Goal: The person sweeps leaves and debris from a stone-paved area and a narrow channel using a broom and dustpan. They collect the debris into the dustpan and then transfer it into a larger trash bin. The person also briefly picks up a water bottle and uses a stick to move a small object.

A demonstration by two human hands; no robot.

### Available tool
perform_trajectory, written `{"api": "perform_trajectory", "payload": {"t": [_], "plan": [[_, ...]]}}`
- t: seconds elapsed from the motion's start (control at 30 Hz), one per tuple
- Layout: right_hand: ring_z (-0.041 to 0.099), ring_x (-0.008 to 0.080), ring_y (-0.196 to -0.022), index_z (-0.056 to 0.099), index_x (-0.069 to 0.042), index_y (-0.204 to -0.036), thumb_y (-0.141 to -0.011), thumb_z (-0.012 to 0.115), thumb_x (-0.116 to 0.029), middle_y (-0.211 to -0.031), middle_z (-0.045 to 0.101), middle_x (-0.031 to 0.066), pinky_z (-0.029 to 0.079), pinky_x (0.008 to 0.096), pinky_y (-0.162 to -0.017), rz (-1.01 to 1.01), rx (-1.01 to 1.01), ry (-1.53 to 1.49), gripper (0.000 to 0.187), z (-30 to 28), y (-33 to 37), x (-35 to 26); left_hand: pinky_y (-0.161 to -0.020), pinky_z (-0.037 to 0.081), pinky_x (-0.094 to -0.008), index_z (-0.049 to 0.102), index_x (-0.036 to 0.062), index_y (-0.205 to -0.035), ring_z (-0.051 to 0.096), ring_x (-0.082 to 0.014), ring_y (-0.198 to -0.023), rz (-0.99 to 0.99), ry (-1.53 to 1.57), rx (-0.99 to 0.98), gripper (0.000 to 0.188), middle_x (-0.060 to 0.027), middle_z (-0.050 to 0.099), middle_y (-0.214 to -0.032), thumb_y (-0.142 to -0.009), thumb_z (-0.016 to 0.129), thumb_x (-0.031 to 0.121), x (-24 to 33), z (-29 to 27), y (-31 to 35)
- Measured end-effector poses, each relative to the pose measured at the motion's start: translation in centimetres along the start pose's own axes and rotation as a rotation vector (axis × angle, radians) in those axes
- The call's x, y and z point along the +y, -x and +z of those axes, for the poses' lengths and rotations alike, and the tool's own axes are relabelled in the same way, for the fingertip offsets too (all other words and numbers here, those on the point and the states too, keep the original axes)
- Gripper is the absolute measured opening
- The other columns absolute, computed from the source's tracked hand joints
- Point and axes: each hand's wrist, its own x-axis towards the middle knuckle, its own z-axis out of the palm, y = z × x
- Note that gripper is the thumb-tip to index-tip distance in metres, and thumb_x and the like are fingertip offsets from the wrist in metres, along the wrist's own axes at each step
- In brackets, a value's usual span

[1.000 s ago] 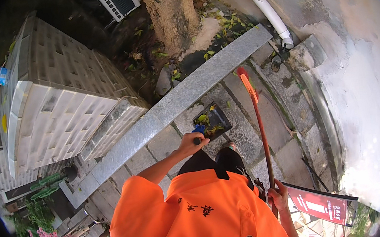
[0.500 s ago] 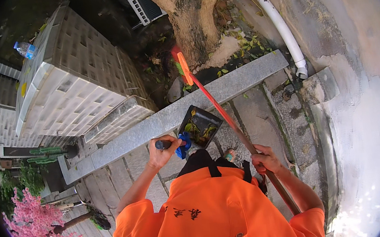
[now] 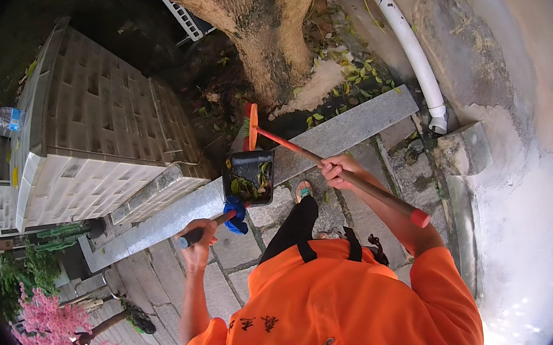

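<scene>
My left hand (image 3: 198,240) is closed around the handle of a black dustpan (image 3: 248,178), which has a blue cloth or bag tied near its base. Yellow and green leaves lie in the pan. My right hand (image 3: 343,170) grips the long brown shaft of a broom (image 3: 370,188) with a red end cap. Its orange head (image 3: 252,126) with red and green bristles is just beyond the pan's far edge, by the stone curb (image 3: 346,126).
A tree trunk (image 3: 270,57) rises from a leaf-strewn bed behind the curb. Left stands a tiled block (image 3: 100,117) with a plastic bottle (image 3: 6,119) on top. A white drainpipe (image 3: 413,55) runs down the right wall (image 3: 528,164). Pink blossoms (image 3: 56,334) are lower left.
The dustpan has moved left and farther forward, to the curb. The broom head has come down and left toward it. My right hand has moved forward along with the shaft. One foot has stepped ahead.
</scene>
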Motion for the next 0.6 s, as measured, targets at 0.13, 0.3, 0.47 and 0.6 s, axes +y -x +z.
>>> {"api": "perform_trajectory", "payload": {"t": [0.13,0.3,0.47,0.6], "plan": [[0.044,0.0015,-0.040,0.048,-0.005,-0.088,-0.093,0.045,-0.017,-0.065,0.051,-0.0037,0.031,0.0261,-0.031,0.028,0.147,-0.020,0.013,-2.6,10.3,-8.7,-0.044,0.046,-0.0238,0.066,-0.0005,-0.079,0.057,-0.0117,-0.048,-0.058,-0.023,-0.032,0.013,-0.0066,0.061,-0.062,-0.077,0.070,0.011,0.6,1.7,-4.4],[0.041,0.0061,-0.038,0.050,-0.004,-0.081,-0.088,0.051,-0.009,-0.061,0.050,0.0023,0.026,0.0243,-0.030,-0.117,0.394,0.412,0.008,3.1,16.7,-11.7,-0.045,0.046,-0.0240,0.067,-0.0006,-0.076,0.056,-0.0107,-0.049,-0.100,-0.030,-0.063,0.012,-0.0062,0.061,-0.061,-0.076,0.071,0.010,3.4,4.9,-7.9],[0.039,0.0070,-0.037,0.053,-0.001,-0.077,-0.083,0.054,-0.005,-0.058,0.050,0.0055,0.024,0.0235,-0.030,-0.188,0.589,0.717,0.007,6.5,20.9,-16.0,-0.047,0.047,-0.0237,0.067,-0.0004,-0.076,0.057,-0.0108,-0.049,-0.051,-0.006,-0.081,0.010,-0.0062,0.062,-0.063,-0.077,0.069,0.009,4.8,8.5,-9.5],[0.041,0.0088,-0.036,0.053,0.000,-0.079,-0.082,0.054,-0.004,-0.057,0.050,0.0056,0.027,0.0241,-0.031,-0.224,0.651,0.943,0.005,5.5,24.5,-20.4,-0.047,0.047,-0.0236,0.067,-0.0009,-0.076,0.058,-0.0114,-0.051,-0.060,0.023,-0.070,0.007,-0.0060,0.063,-0.066,-0.077,0.069,0.006,7.3,12.3,-9.9]]}}
